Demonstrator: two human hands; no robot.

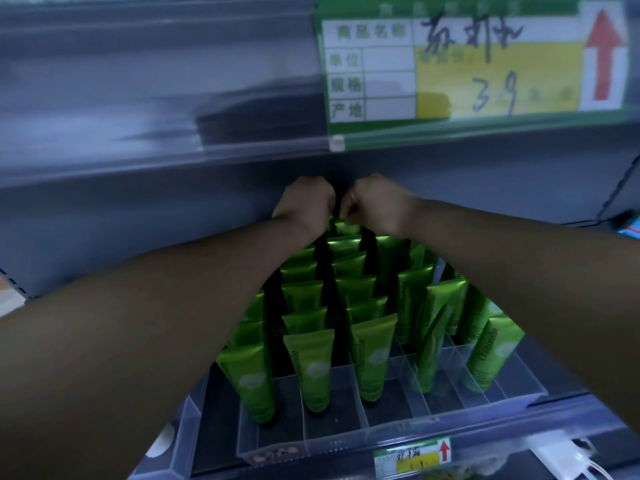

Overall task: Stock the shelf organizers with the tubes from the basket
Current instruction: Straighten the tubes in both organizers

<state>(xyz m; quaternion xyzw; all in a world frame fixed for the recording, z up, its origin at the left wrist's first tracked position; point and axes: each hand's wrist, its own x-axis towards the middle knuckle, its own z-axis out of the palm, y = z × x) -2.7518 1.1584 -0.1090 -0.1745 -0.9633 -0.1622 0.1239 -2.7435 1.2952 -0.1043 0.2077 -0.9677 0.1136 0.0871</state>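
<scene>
Backdrop: grey metal shelving [138,202] fills my feed, blurred in its upper half. The upper shelf lip carries a large green and yellow price card [450,64] with a red arrow pointing up.
Organizer: a clear plastic shelf organizer [398,420] sits on the lower shelf, and its divider walls form lanes running front to back.
Tubes: green plastic tubes [313,368] stand upright, caps down, in rows across those lanes.
Left hand: the left hand [304,202] is over the back rows, knuckles towards me and fingers curled under. The fingertips are hidden, so I cannot tell whether it grips anything.
Right hand: the right hand [377,206] is just beside the left, almost touching it. Its curled fingertips pinch the crimped top of the rearmost tube [348,227].
Rearmost tube: I see it upright in a middle lane at the back, directly under both hands.
Lower edge: a small green and yellow price tag [412,459] is on the lower shelf lip, below the organizer.
</scene>
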